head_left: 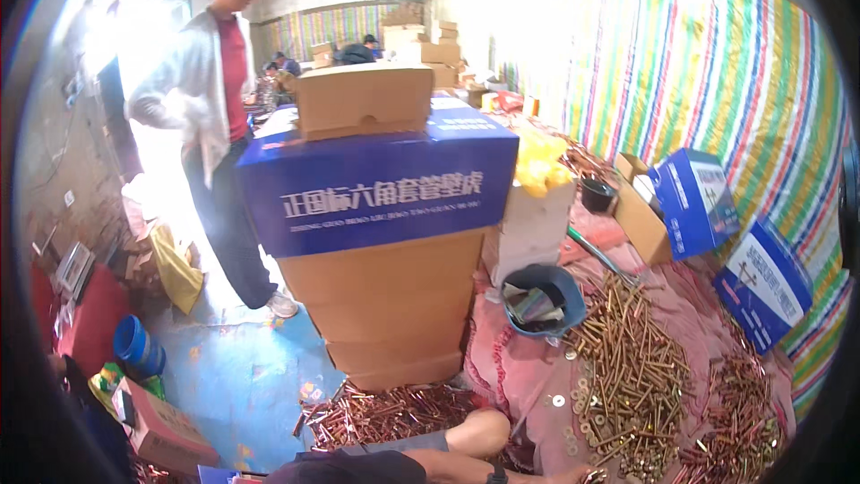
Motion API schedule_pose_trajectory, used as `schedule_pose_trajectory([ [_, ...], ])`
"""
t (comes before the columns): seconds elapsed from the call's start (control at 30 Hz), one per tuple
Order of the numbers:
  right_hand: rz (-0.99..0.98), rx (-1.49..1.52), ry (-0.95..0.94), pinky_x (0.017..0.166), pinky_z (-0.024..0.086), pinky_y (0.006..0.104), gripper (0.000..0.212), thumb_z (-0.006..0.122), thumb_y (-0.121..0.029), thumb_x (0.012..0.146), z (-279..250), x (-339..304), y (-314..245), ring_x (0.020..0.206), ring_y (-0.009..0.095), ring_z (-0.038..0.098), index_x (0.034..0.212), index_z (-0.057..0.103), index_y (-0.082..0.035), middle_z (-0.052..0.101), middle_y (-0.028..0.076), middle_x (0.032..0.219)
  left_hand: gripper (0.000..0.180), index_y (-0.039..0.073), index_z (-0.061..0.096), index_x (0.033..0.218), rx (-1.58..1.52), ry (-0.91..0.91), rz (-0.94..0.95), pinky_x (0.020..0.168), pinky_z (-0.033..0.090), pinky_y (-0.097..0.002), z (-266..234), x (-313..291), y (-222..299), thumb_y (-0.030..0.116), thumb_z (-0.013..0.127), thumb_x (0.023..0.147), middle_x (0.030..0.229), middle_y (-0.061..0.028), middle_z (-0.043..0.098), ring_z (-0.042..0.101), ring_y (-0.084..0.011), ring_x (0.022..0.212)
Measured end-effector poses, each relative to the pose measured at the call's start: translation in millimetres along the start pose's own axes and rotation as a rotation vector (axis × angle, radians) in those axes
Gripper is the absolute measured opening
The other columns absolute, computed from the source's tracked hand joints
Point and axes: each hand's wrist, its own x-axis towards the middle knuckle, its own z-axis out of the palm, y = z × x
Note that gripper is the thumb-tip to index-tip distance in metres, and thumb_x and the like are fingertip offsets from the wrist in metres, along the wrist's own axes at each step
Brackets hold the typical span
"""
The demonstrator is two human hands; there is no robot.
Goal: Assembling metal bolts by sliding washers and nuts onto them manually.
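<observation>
My left arm runs along the lower edge in a dark sleeve, with a black watch on the wrist. Only a sliver of my left hand (575, 475) shows, at the near end of a pile of long brass-coloured bolts (627, 363); its fingers are mostly cut off. Loose flat washers (559, 401) lie at the left side of this pile. Past my bare knee (479, 433), copper-coloured bolts (385, 417) are heaped on the floor. More bolts (739, 412) lie farther right on the pink cloth (524, 385). My right hand is out of view.
A tall carton (385, 305) with a blue printed band stands ahead, a small brown box (365, 99) on top. Right of it sit a grey-blue bucket (573, 305) and blue-white boxes (694, 202). A person (215, 90) stands at left, near a blue bin (136, 345).
</observation>
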Motion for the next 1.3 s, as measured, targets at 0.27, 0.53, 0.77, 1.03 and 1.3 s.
schedule_pose_trajectory([
  [0.27, -0.029, -0.043, 0.061, 0.079, 0.052, 0.0364, 0.022, 0.082, -0.018, 0.085, 7.4, -3.0, -36.0, 0.087, 0.021, 0.063, 0.095, 0.070, -0.002, 0.070, 0.005, 0.090, 0.012, 0.011, 0.077, 0.071, 1.141, -0.088, -0.100, 0.063, 0.057, -0.0434, -86.3, -72.7, -87.9, 0.016, 0.071, 0.080, 0.080, -0.0125, 0.072, 0.072, -0.0279, 0.078],
  [0.53, 0.067, 0.032, 0.045, 0.077, 0.053, 0.0355, 0.025, 0.082, -0.022, 0.086, 9.6, -19.8, 14.0, 0.085, 0.021, 0.063, 0.099, 0.070, -0.004, 0.070, 0.005, 0.088, 0.019, 0.009, 0.074, 0.087, 0.154, 0.067, -0.105, 0.066, 0.058, -0.0414, 0.0, 8.1, -10.7, 0.028, 0.072, 0.084, 0.082, -0.0131, 0.073, 0.072, -0.0286, 0.077],
  [0.77, 0.196, 0.259, -0.108, 0.078, 0.053, 0.0362, 0.029, 0.082, -0.028, 0.088, 41.9, -52.1, 114.6, 0.083, 0.022, 0.064, 0.103, 0.071, -0.006, 0.072, 0.008, 0.091, 0.050, 0.006, 0.064, 0.128, -0.275, 0.397, -0.226, 0.070, 0.055, -0.0376, 74.3, 61.0, 4.5, 0.040, 0.074, 0.092, 0.089, -0.0123, 0.068, 0.065, -0.0227, 0.079],
  [1.03, 0.077, 0.101, 0.068, 0.063, 0.049, 0.0298, 0.030, 0.087, -0.013, 0.079, 64.1, -73.3, 49.6, 0.070, 0.010, 0.056, 0.081, 0.059, -0.001, 0.063, 0.002, 0.074, 0.059, 0.010, 0.042, 0.144, -0.631, 0.154, -0.143, 0.078, 0.057, -0.0338, 72.8, 39.9, 22.7, 0.016, 0.074, 0.094, 0.106, -0.0088, 0.063, 0.062, -0.0173, 0.091],
  [1.3, 0.123, -0.075, 0.013, 0.061, 0.051, 0.0336, 0.029, 0.085, -0.017, 0.076, 72.0, -108.4, 44.2, 0.065, 0.014, 0.062, 0.084, 0.064, 0.001, 0.067, 0.010, 0.070, 0.040, 0.004, 0.054, 0.128, -0.461, 0.137, -0.097, 0.081, 0.056, -0.0334, 67.2, 42.0, 12.5, 0.015, 0.074, 0.094, 0.106, -0.0089, 0.064, 0.063, -0.0178, 0.095],
])
